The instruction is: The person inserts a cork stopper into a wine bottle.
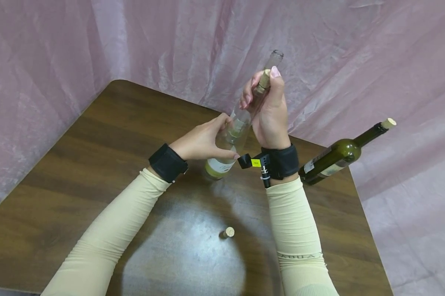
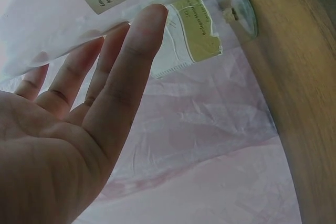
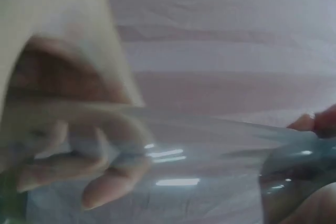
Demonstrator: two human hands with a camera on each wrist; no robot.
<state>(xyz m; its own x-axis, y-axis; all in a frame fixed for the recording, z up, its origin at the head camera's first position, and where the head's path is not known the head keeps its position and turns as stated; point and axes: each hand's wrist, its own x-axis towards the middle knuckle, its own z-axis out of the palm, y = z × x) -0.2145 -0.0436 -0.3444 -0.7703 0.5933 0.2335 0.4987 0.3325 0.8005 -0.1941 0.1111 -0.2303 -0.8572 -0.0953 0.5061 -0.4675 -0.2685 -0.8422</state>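
A clear glass bottle (image 1: 238, 128) leans over the table, mouth up to the right and pale label low on its body. My left hand (image 1: 204, 137) holds the body, thumb on the near side and fingers round the far side. In the left wrist view the fingertips (image 2: 152, 17) touch the glass. Higher up, my right hand (image 1: 272, 113) grips the neck and holds a cork (image 1: 264, 80) beside it with the thumb. The right wrist view shows left-hand fingers (image 3: 113, 182) through the glass, somewhat blurred.
A green bottle (image 1: 346, 151) with a cork (image 1: 388, 123) in its mouth stands at the table's right edge. Another cork (image 1: 228, 232) stands upright on the wooden table (image 1: 78, 164) nearer me. A pink curtain (image 1: 152, 45) hangs behind.
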